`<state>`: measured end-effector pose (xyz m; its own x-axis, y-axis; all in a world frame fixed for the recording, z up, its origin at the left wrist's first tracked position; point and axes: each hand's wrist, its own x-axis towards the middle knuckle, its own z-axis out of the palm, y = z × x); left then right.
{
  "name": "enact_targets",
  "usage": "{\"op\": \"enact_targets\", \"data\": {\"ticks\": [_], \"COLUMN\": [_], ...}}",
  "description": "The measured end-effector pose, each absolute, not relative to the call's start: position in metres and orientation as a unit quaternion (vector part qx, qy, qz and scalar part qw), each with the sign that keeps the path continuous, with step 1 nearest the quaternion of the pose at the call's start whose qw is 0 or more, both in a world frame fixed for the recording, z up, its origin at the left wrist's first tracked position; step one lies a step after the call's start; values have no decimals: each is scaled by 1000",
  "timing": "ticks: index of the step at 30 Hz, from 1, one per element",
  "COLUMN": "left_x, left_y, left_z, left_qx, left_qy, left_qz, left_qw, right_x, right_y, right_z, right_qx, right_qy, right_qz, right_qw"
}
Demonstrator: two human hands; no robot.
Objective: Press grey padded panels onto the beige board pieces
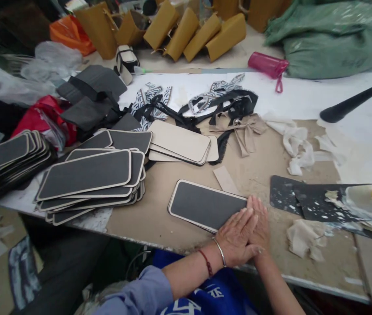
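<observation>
With my left hand (236, 238) laid flat over my right hand (260, 223), both open and gripping nothing, I press down on the near-right end of a dark grey rounded-rectangle panel with a cream border (205, 204). Its long axis runs away from my fingers to the upper left, so the left hand sits nearer its middle. Further left lies a stack of matching grey panels (90, 181); beyond my fingertips, cream blank panels (181, 144), then black-and-patterned ribbons (218, 103).
</observation>
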<state>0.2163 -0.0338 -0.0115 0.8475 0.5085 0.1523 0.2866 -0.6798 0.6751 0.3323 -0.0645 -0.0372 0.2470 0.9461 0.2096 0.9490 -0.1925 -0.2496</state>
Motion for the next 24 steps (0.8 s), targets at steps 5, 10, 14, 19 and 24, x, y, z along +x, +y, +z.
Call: {"op": "enact_targets", "data": {"ticks": [5, 10, 14, 19, 24], "left_x": [206, 193, 180, 163, 148], "left_y": [-25, -7, 10, 35, 56], "left_z": [-11, -10, -8, -6, -7], "left_qx": [900, 904, 909, 901, 913], "left_qy": [245, 276, 288, 305, 280], "left_qz": [160, 153, 152, 164, 150], "left_qw": [323, 289, 261, 262, 256], "right_x": [331, 327, 325, 324, 323], "right_y": [-62, -58, -56, -54, -54], "right_z": [-36, -32, -31, -31, -32], "right_qx": [-778, -772, -767, -773, -779], "right_qy": [-615, -622, -623, -615, -608], "right_qz": [-23, -58, -76, -64, -58], "right_qw": [128, 115, 132, 139, 140]}}
